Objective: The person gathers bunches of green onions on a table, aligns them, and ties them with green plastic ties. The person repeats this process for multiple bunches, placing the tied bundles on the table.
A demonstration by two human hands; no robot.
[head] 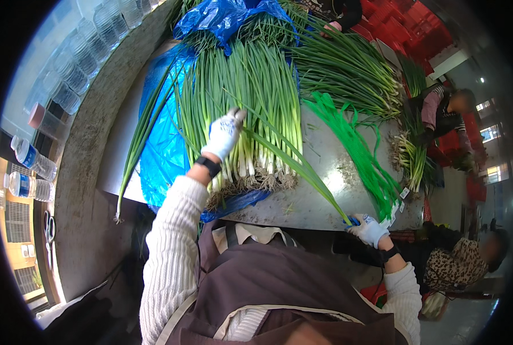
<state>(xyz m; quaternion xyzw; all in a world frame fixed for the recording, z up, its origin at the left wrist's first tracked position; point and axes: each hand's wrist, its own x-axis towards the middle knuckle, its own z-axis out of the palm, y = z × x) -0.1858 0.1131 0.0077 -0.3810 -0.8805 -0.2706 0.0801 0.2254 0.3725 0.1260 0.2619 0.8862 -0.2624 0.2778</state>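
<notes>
My right hand (367, 229), in a white glove, is closed on the lower end of a long green onion (299, 168) beyond the table's front edge. Something blue shows at its fingers. The leaves slant up and left to my left hand (225, 131), also white-gloved, with its fingers curled. Whether those fingers grip a leaf is unclear. Beneath this hand lies a wide row of green onions (256, 99), roots towards me, on a blue plastic sheet (159, 151). One separate green onion (146, 125) lies to the left, its root end past the table edge.
A green mesh net (351, 151) with white tags lies on the metal table (325, 189). Another onion pile (347, 69) is behind it, with a co-worker's hand (332, 28) there. Plastic bottles (73, 69) line the left sill, and scissors (49, 228) hang nearby. More people are at right.
</notes>
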